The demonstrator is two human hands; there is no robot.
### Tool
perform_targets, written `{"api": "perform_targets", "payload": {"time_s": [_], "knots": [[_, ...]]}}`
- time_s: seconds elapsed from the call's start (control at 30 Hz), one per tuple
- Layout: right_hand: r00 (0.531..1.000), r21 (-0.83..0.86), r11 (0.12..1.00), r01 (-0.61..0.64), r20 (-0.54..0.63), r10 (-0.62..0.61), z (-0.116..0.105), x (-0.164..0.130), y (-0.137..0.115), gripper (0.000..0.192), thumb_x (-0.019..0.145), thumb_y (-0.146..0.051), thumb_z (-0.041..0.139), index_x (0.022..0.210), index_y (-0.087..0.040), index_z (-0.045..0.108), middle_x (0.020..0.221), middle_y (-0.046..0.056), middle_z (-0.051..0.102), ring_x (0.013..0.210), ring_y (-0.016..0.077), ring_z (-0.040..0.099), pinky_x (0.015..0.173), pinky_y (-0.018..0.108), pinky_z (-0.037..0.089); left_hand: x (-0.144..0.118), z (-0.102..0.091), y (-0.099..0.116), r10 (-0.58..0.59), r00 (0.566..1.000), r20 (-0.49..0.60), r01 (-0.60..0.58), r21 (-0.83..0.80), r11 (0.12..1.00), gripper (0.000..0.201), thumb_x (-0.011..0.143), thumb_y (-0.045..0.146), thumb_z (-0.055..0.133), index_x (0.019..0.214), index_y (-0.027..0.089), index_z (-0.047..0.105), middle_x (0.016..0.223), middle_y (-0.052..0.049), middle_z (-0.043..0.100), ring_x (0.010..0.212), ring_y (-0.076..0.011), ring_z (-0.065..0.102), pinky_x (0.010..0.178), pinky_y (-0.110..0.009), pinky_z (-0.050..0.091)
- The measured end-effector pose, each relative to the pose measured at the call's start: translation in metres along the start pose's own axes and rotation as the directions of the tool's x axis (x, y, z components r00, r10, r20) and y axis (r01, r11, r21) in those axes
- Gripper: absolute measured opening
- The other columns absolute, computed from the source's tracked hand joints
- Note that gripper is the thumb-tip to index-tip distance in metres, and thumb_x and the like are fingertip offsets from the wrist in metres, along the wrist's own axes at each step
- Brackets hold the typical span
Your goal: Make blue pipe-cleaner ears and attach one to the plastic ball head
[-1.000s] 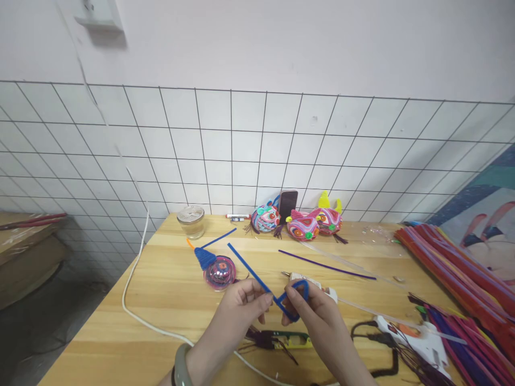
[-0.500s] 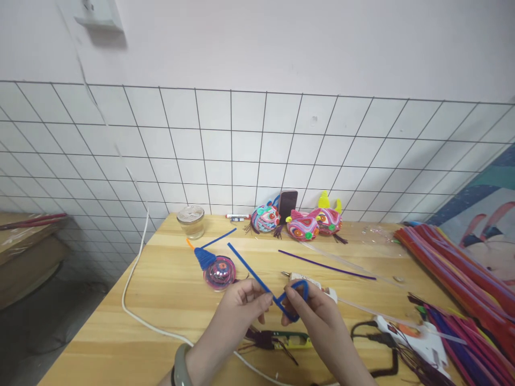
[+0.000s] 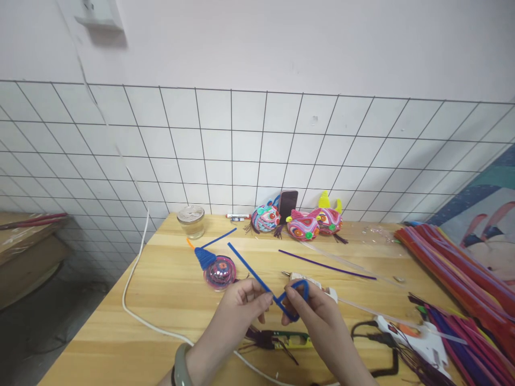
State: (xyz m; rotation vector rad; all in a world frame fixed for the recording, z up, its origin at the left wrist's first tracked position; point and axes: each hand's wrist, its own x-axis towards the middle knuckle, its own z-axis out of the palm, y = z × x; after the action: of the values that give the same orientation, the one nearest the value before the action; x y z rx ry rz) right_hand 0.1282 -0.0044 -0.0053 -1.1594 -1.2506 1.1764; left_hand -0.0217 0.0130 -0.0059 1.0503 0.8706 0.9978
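Note:
A blue pipe cleaner (image 3: pixel 246 264) is bent into a loop at its right end, while its straight end points up and left. My left hand (image 3: pixel 248 302) pinches the straight part close to the loop. The loop itself is gripped between the thumb and fingers of my right hand (image 3: pixel 311 306). Just behind my right hand lies a white glue gun (image 3: pixel 306 280), partly hidden. Below the hands, a green-and-yellow tool (image 3: pixel 290 340) rests beside dark purple strands. To the left sits a round pink-and-purple craft piece (image 3: pixel 219 272) with a blue cone (image 3: pixel 205 258) touching it.
Several decorated craft animals (image 3: pixel 303 225) and a phone (image 3: pixel 288 206) stand by the wall. A glass jar (image 3: pixel 191 221) is at back left. A purple pipe cleaner (image 3: pixel 325 264) lies mid-table. Bundles of pipe cleaners (image 3: pixel 454 268) and a power strip (image 3: pixel 418 343) are right; a white cable (image 3: pixel 134 311) crosses left.

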Motion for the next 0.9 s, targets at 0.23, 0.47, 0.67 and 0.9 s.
{"api": "perform_targets", "payload": {"time_s": [0.23,0.47,0.67,0.9], "knots": [[1.000,-0.017,1.000,-0.008,0.011,0.008,-0.0015,0.0006,0.0023,0.026,0.079,-0.041,0.055,0.069,-0.017,0.053,0.052,-0.002,0.056,0.047,0.0117,0.056,0.049,0.022,0.045,0.0003,-0.0009,0.0008,-0.011,1.000,-0.003,0.011,0.016,1.000,0.028,0.063,0.040,0.069,0.068,0.013,0.066,0.057,0.001,0.053,0.050,-0.0077,0.045,0.047,-0.018,0.038],[1.000,-0.015,1.000,0.007,0.010,-0.007,-0.0005,0.0007,0.0006,0.027,0.078,-0.042,0.056,0.067,-0.017,0.052,0.052,-0.002,0.056,0.047,0.0122,0.056,0.048,0.023,0.045,-0.0006,0.0013,0.0020,-0.039,0.999,-0.031,0.039,0.010,0.999,0.029,0.061,0.041,0.070,0.065,0.013,0.065,0.055,0.002,0.052,0.048,-0.0073,0.044,0.046,-0.018,0.037],[1.000,-0.028,1.000,0.002,0.025,-0.001,-0.0010,0.0012,0.0020,0.028,0.078,-0.043,0.056,0.067,-0.017,0.054,0.051,-0.002,0.056,0.047,0.0128,0.056,0.048,0.024,0.046,0.0001,-0.0006,-0.0014,-0.036,0.999,-0.026,0.037,0.033,0.999,0.030,0.061,0.042,0.069,0.068,0.012,0.065,0.053,0.002,0.051,0.047,-0.0067,0.043,0.045,-0.018,0.035],[0.999,-0.020,1.000,0.003,0.035,-0.002,0.0010,0.0004,-0.0015,0.025,0.077,-0.040,0.058,0.066,-0.017,0.054,0.051,-0.003,0.056,0.048,0.0119,0.056,0.048,0.022,0.044,-0.0001,0.0006,-0.0012,-0.036,0.998,-0.043,0.037,0.022,0.999,0.029,0.061,0.040,0.070,0.067,0.012,0.064,0.052,0.003,0.051,0.046,-0.0064,0.043,0.045,-0.018,0.036]]}}
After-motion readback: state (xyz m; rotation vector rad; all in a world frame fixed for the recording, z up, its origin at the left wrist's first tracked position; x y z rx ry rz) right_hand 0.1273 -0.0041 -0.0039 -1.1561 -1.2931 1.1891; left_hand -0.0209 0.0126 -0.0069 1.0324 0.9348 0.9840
